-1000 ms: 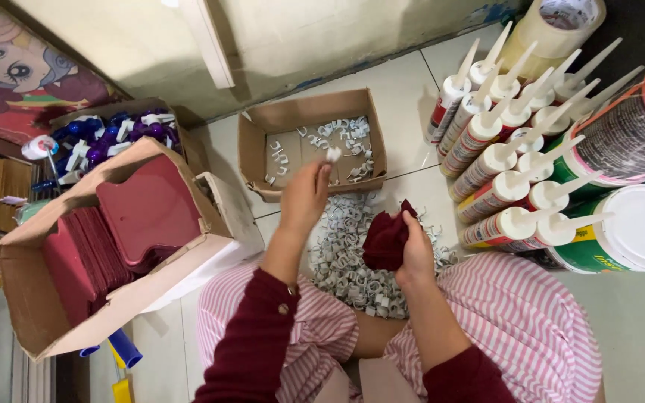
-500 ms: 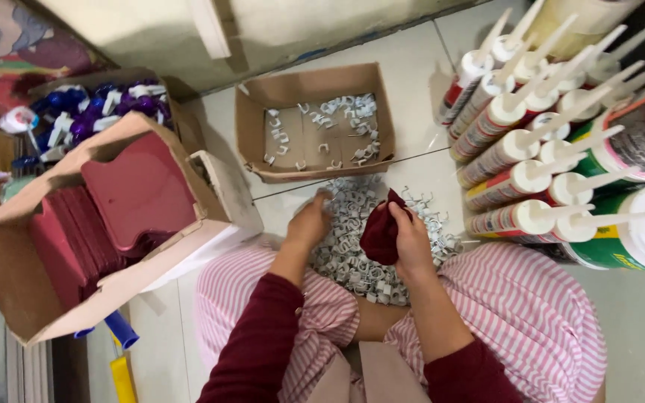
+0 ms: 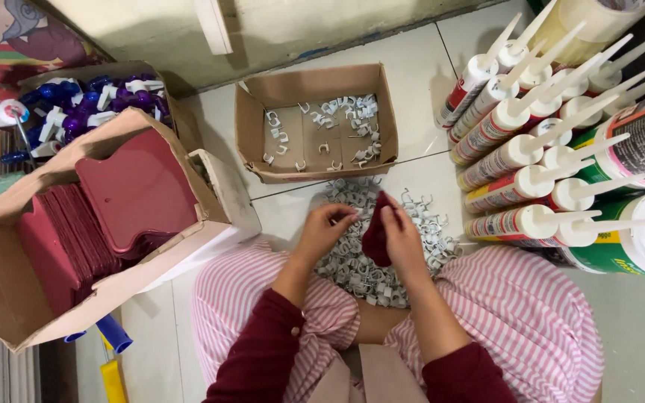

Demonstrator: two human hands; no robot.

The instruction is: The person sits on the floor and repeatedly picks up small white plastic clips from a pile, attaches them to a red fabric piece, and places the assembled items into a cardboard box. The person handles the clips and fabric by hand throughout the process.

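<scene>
Floor tiles [image 3: 412, 97]: both hands [image 3: 363, 231] pinch a maroon piece [image 3: 376, 237] above clips [image 3: 360, 272].

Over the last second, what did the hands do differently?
The left hand drew back from the small cardboard box to the pile of white clips, meeting the right hand. The right hand still holds the dark red piece; boxes and tubes stayed put.

Clips [image 3: 360, 261] under hands partly hidden; tubs [image 3: 636, 239] cut off at right edge; what's betw. left hand [image 3: 324, 233] fingertips too small to tell.
</scene>
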